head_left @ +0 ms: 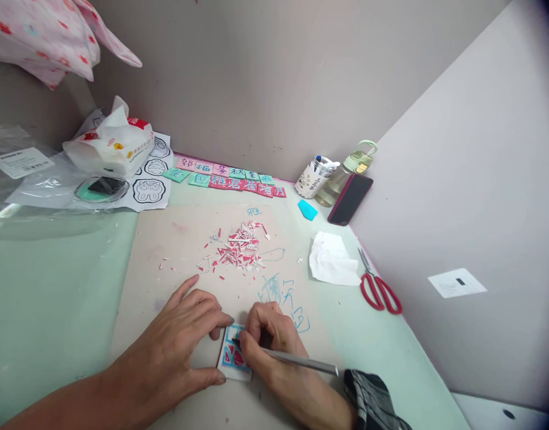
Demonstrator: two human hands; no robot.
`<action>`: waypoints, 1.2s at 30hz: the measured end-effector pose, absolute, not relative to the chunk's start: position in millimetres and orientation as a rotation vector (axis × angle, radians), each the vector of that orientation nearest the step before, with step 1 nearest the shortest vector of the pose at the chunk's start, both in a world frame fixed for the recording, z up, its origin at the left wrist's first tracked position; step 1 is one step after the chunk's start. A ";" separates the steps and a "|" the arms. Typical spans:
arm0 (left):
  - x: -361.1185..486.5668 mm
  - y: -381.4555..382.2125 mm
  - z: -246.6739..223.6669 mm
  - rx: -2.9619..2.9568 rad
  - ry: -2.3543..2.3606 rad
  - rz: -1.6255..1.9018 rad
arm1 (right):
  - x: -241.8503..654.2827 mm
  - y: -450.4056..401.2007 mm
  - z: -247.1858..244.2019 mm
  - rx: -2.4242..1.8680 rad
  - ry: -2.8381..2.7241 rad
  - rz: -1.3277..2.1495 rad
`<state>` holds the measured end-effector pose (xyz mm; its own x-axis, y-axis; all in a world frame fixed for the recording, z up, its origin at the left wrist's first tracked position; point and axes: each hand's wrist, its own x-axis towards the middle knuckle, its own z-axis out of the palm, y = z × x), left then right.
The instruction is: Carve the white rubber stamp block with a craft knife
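A small white-faced carving block [227, 375] lies on the beige mat, with blue drawn lines and red patches cut into its face. My left hand [180, 328] holds it at the edges, thumb at the lower left corner and fingertips near the top. In my right hand [274, 340] is a slim silver craft knife [303, 360], gripped like a pen. Its dark tip rests on the block's upper part, and the fingers partly cover the block's right side. Red and white shavings [242, 248] are heaped on the mat beyond both hands.
Coloured character tiles [229, 182] line the wall. Left stand a tissue pack [115, 146] and plastic wrapping [41, 185]. On the right are a pen cup [310, 179], a bottle [334, 185], a phone [350, 200], a crumpled tissue [332, 260] and red-handled scissors [379, 289].
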<state>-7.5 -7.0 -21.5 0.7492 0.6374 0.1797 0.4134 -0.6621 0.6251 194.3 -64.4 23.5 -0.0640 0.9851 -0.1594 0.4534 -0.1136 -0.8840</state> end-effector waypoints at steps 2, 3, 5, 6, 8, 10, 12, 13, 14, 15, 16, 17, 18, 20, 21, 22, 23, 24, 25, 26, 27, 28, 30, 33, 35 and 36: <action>-7.2 -6.7 -21.5 2.376 0.794 0.524 | 194.5 -64.7 24.2 -1.614 -1.565 1.125; -7.2 -6.6 -21.3 2.373 0.794 0.522 | 194.5 -64.9 24.4 -1.620 -1.568 1.120; -7.3 -6.5 -20.8 2.366 0.792 0.513 | 194.3 -65.5 24.2 -1.631 -1.573 1.109; -7.4 -6.4 -20.4 2.363 0.794 0.508 | 194.0 -65.8 23.5 -1.636 -1.575 1.104; -7.8 -6.1 -20.0 2.359 0.802 0.495 | 193.3 -66.3 21.0 -1.633 -1.577 1.095; -8.5 -5.5 -20.7 2.355 0.803 0.478 | 192.5 -66.4 17.5 -1.621 -1.575 1.082; -9.7 -4.7 -22.6 2.361 0.799 0.490 | 192.2 -65.9 14.8 -1.600 -1.573 1.063; -10.5 -4.3 -23.7 2.370 0.798 0.510 | 192.3 -65.5 14.3 -1.588 -1.566 1.058; -11.3 -4.0 -24.5 2.382 0.790 0.540 | 192.5 -65.1 14.5 -1.573 -1.550 1.058; -12.0 -4.0 -24.7 2.391 0.779 0.576 | 192.9 -64.8 15.6 -1.552 -1.528 1.065; -12.6 -4.3 -24.1 2.388 0.767 0.613 | 193.4 -64.6 17.2 -1.528 -1.501 1.079; -12.9 -5.0 -22.6 2.366 0.753 0.634 | 194.0 -64.5 19.4 -1.500 -1.476 1.095; -13.1 -6.2 -20.3 2.321 0.742 0.637 | 194.7 -64.7 21.9 -1.475 -1.453 1.104; -12.9 -9.7 -14.7 2.170 0.758 0.593 | 196.0 -65.3 27.0 -1.437 -1.431 1.098; -12.8 -11.8 -12.3 2.074 0.778 0.564 | 196.6 -65.5 29.3 -1.425 -1.419 1.094; -12.6 -13.9 -10.7 1.972 0.789 0.540 | 197.3 -65.6 31.4 -1.413 -1.403 1.095; -12.7 -15.7 -10.2 1.870 0.786 0.529 | 197.9 -65.5 33.2 -1.396 -1.386 1.103; -12.9 -17.3 -10.6 1.771 0.767 0.531 | 198.6 -65.1 34.6 -1.373 -1.369 1.121; -13.2 -18.4 -11.7 1.681 0.724 0.533 | 199.2 -64.5 35.7 -1.340 -1.358 1.148; -13.7 -19.0 -13.1 1.607 0.677 0.539 | 199.9 -63.7 36.4 -1.302 -1.353 1.172; -14.3 -19.2 -14.2 1.555 0.653 0.544 | 200.6 -63.0 36.7 -1.263 -1.351 1.191; -15.0 -19.1 -14.6 1.520 0.648 0.544 | 201.3 -62.4 36.8 -1.227 -1.351 1.211; -16.2 -18.1 -12.9 1.489 0.680 0.548 | 202.8 -61.7 36.4 -1.164 -1.339 1.261; -18.0 -16.1 -6.7 1.494 0.755 0.594 | 206.2 -61.5 36.0 -1.154 -1.289 1.302; -19.3 -15.3 -3.9 1.519 0.801 0.635 | 209.3 -61.1 36.0 -1.192 -1.237 1.247; -19.8 -15.1 -3.7 1.535 0.820 0.644 | 210.9 -60.7 35.9 -1.208 -1.211 1.206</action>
